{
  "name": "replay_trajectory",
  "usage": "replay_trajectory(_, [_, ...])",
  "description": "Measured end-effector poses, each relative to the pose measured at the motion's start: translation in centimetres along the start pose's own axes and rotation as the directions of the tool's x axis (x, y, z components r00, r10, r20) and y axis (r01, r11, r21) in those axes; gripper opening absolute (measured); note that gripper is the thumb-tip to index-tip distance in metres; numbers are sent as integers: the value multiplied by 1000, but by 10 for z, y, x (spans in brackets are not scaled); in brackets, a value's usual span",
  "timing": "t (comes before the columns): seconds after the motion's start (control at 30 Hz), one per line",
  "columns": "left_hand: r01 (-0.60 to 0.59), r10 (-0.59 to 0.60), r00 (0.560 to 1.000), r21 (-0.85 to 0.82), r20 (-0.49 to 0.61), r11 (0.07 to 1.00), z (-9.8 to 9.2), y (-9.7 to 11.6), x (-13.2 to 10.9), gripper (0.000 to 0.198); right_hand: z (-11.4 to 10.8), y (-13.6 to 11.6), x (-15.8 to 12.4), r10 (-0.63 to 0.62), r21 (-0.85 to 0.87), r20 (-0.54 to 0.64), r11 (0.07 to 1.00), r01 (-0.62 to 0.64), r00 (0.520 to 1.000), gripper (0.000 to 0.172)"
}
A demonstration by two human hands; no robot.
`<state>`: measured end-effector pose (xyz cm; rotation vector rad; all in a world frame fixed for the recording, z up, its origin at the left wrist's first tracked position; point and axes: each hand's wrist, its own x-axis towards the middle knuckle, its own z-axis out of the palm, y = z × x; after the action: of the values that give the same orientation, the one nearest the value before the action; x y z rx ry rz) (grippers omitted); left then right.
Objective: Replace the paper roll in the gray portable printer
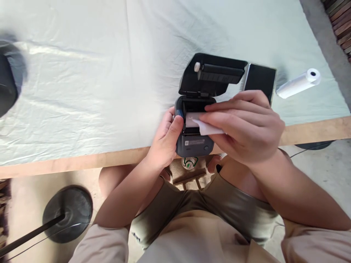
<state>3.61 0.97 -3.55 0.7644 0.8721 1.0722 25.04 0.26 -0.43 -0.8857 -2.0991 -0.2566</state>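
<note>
A small dark grey label printer [195, 148] is held at the table's front edge, its black lid [189, 78] swung up and a roller showing on the lid's inner side. My left hand [167, 137] grips the printer's left side, thumb on the near rim. Inside the compartment sits a white paper roll [192, 119]. The fingers of my right hand [246, 122] reach over the opening and pinch the loose end of the paper [210, 128], which curls out toward the right. Part of the roll is hidden behind those fingers.
Beyond my right hand a phone [260, 82] with a dark screen lies on the pale cloth [82, 91]. Further right is a white roll [298, 83]. A dark object [8, 84] stands at the far left. Below the table's wooden edge [131, 156] is a round stand base [68, 212].
</note>
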Motion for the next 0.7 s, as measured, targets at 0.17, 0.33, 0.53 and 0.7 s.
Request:
replay_trajectory(0.17, [58, -58, 998, -72, 10, 996, -2, 5, 0, 70, -2, -12, 2, -65, 62, 104, 996, 59, 992, 16])
replay_trajectory(0.33, [39, -42, 997, 50, 63, 998, -6, 8, -1, 77, 9, -6, 1, 189, 265, -128, 953, -150, 974, 10])
replay_trajectory(0.53, [-21, 9, 995, 122, 99, 992, -11, 2, -2, 112, 22, 23, -15, 486, 578, 42, 701, -418, 873, 59])
replay_trajectory(0.7, [0, -12, 996, 144, 84, 990, -15, 1, -1, 117, 24, 22, -20, 575, 647, 125, 570, -505, 809, 58])
